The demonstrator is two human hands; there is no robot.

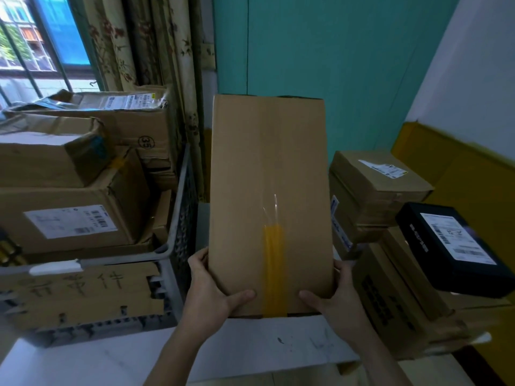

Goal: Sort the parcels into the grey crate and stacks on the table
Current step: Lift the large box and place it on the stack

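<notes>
White table [111,363], hands [207,291] [338,299] grip box [267,176], fingertips hidden

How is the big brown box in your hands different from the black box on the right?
The brown box is plain cardboard with a yellow tape strip; the black box is dark with a white label on top. The brown box is held by the left hand and right hand; the black box rests on a stack of boxes. Both are closed parcels.
</notes>
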